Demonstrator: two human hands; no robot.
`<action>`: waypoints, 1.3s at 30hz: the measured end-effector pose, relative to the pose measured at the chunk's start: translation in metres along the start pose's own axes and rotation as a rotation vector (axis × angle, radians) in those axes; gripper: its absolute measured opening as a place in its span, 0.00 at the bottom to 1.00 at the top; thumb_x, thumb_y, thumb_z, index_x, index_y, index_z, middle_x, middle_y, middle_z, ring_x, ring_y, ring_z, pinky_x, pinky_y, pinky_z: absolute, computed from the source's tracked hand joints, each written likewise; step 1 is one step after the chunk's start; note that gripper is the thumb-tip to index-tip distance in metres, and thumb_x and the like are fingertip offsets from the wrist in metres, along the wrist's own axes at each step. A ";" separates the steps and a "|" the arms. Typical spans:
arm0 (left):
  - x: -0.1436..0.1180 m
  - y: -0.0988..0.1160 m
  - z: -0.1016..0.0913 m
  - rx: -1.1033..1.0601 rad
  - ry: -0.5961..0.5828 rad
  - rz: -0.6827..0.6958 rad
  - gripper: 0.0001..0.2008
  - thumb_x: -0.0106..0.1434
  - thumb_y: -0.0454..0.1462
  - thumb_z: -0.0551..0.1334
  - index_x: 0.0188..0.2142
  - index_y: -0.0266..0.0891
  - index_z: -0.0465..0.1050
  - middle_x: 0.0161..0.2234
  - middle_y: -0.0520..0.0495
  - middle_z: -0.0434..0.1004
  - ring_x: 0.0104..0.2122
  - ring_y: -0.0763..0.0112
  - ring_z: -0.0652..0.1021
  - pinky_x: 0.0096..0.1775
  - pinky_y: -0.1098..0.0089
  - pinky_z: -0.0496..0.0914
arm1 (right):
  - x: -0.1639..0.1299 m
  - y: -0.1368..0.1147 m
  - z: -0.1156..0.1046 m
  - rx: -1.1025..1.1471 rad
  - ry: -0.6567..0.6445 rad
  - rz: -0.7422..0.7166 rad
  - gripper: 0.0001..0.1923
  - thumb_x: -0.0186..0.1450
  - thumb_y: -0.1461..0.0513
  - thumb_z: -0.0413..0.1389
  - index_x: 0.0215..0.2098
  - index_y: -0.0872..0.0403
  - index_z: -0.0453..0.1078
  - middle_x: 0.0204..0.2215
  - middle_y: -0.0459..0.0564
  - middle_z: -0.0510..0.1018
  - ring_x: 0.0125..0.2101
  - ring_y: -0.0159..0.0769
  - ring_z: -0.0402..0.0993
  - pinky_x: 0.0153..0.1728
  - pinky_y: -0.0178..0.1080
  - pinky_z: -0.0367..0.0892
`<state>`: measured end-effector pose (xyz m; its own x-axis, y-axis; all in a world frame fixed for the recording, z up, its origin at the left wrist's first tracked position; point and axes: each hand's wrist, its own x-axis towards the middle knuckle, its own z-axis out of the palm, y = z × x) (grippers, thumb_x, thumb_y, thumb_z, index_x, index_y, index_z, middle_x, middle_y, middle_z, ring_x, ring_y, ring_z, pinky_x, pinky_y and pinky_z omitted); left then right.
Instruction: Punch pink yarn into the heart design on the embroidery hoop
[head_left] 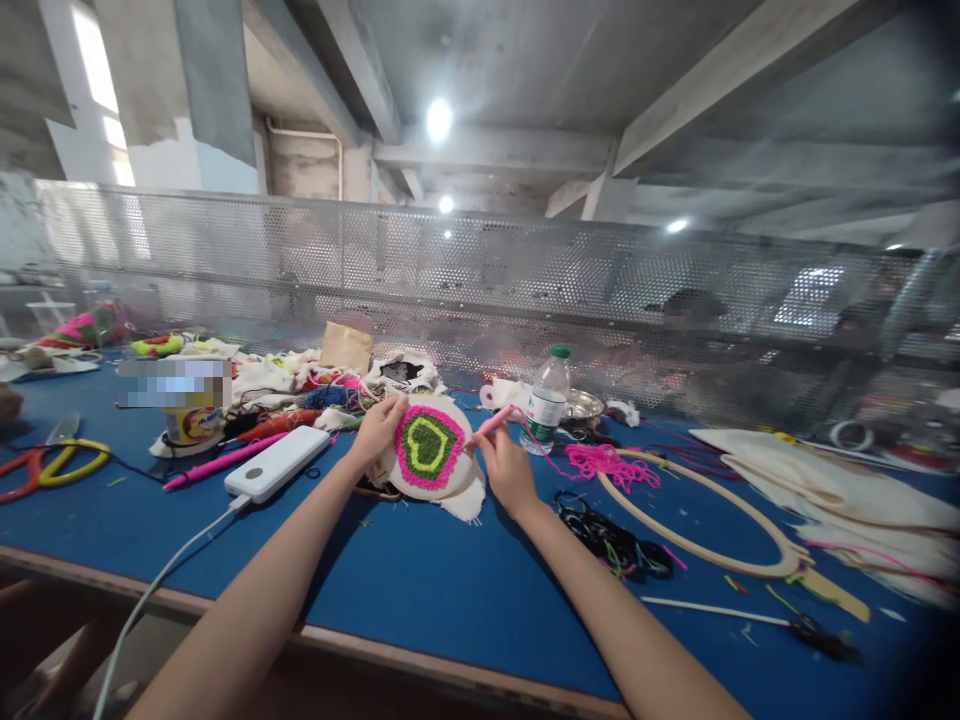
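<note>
Your forearms come in from the bottom edge over the blue table [450,590]. Both hands meet at the embroidery hoop [430,447], the one with the pink and green heart, propped up near the middle of the table. Your left hand [379,428] is clamped on the hoop's left rim, and your right hand [508,468] pinches a pink punch needle [495,422] with its tip at the hoop's right edge. Left of the hoop lies a white power bank [277,463]; right of it stands a water bottle [547,398], plus a tangle of pink yarn [611,463] and a big empty wooden hoop [705,520].
</note>
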<state>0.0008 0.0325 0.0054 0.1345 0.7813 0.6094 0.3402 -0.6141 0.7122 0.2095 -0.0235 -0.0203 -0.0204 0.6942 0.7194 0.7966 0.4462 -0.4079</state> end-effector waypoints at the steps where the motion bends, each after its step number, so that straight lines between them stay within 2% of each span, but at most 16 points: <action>1: 0.000 -0.001 0.000 -0.003 0.000 0.001 0.17 0.58 0.47 0.48 0.22 0.37 0.60 0.21 0.54 0.60 0.25 0.75 0.63 0.29 0.75 0.58 | 0.000 0.000 0.000 0.004 0.004 0.014 0.14 0.64 0.56 0.41 0.40 0.57 0.59 0.26 0.52 0.75 0.26 0.42 0.73 0.25 0.37 0.61; 6: 0.000 0.000 0.000 0.007 -0.002 -0.005 0.18 0.58 0.48 0.48 0.22 0.37 0.59 0.20 0.54 0.59 0.24 0.75 0.62 0.28 0.75 0.57 | 0.000 0.000 -0.001 0.032 0.040 0.024 0.14 0.64 0.56 0.42 0.40 0.57 0.60 0.26 0.51 0.75 0.27 0.41 0.73 0.26 0.37 0.62; 11: -0.002 0.005 0.000 0.022 -0.003 0.022 0.17 0.59 0.47 0.48 0.22 0.37 0.58 0.20 0.54 0.58 0.24 0.76 0.62 0.28 0.75 0.57 | 0.001 -0.004 -0.002 0.010 -0.067 -0.239 0.12 0.63 0.57 0.44 0.30 0.53 0.65 0.32 0.51 0.74 0.34 0.38 0.70 0.35 0.38 0.63; 13: -0.002 0.007 -0.001 0.021 -0.001 0.031 0.17 0.59 0.47 0.48 0.22 0.37 0.58 0.21 0.54 0.58 0.24 0.76 0.62 0.28 0.75 0.57 | 0.001 -0.005 -0.002 0.015 -0.102 -0.292 0.11 0.63 0.57 0.45 0.29 0.53 0.66 0.33 0.51 0.74 0.37 0.38 0.69 0.38 0.38 0.62; 16: -0.002 0.006 -0.001 0.029 0.010 0.026 0.17 0.59 0.47 0.47 0.22 0.37 0.59 0.20 0.54 0.59 0.24 0.75 0.62 0.28 0.75 0.57 | 0.000 -0.006 -0.001 0.028 -0.052 -0.207 0.11 0.63 0.57 0.44 0.33 0.54 0.65 0.32 0.52 0.74 0.36 0.38 0.69 0.37 0.38 0.62; 19: -0.001 0.003 -0.001 0.047 0.003 0.022 0.18 0.59 0.47 0.47 0.21 0.37 0.58 0.20 0.54 0.58 0.23 0.76 0.62 0.28 0.75 0.57 | -0.001 -0.005 0.000 0.054 0.013 -0.011 0.12 0.64 0.57 0.43 0.37 0.55 0.62 0.28 0.51 0.74 0.28 0.39 0.71 0.29 0.37 0.62; 22: 0.000 0.002 -0.001 0.053 -0.010 0.023 0.18 0.59 0.47 0.47 0.21 0.37 0.57 0.20 0.54 0.58 0.23 0.75 0.62 0.27 0.75 0.57 | -0.001 -0.003 -0.001 0.084 0.034 0.076 0.12 0.64 0.57 0.42 0.37 0.55 0.60 0.25 0.50 0.74 0.24 0.38 0.71 0.25 0.36 0.61; 27: -0.001 0.005 -0.001 0.040 -0.011 0.029 0.17 0.59 0.47 0.48 0.22 0.37 0.58 0.21 0.54 0.59 0.24 0.75 0.63 0.28 0.75 0.57 | -0.001 -0.005 -0.002 0.094 0.032 0.034 0.11 0.64 0.57 0.42 0.38 0.55 0.61 0.28 0.50 0.74 0.28 0.38 0.71 0.29 0.36 0.62; 33: -0.003 0.010 -0.002 0.053 0.007 0.040 0.17 0.59 0.47 0.47 0.21 0.37 0.56 0.20 0.54 0.57 0.23 0.76 0.61 0.27 0.75 0.56 | 0.001 -0.011 0.000 -0.040 -0.073 -0.248 0.12 0.63 0.57 0.44 0.29 0.54 0.65 0.33 0.53 0.73 0.37 0.39 0.68 0.38 0.39 0.62; 35: -0.003 0.010 -0.003 0.049 0.008 0.042 0.17 0.59 0.47 0.47 0.21 0.37 0.57 0.20 0.54 0.57 0.23 0.76 0.61 0.27 0.75 0.57 | 0.001 -0.011 0.000 -0.022 -0.057 -0.230 0.11 0.63 0.57 0.44 0.30 0.54 0.65 0.32 0.53 0.73 0.37 0.39 0.68 0.37 0.39 0.62; 39: -0.002 0.009 -0.003 0.049 0.006 0.039 0.17 0.59 0.47 0.47 0.22 0.37 0.57 0.20 0.54 0.57 0.24 0.75 0.62 0.28 0.74 0.57 | 0.000 -0.007 -0.002 0.094 0.040 -0.032 0.11 0.63 0.57 0.43 0.36 0.55 0.62 0.28 0.52 0.74 0.29 0.39 0.71 0.31 0.38 0.63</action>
<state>0.0009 0.0250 0.0115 0.1432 0.7564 0.6382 0.3800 -0.6374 0.6703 0.2053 -0.0274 -0.0164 -0.0189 0.6565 0.7541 0.7358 0.5198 -0.4340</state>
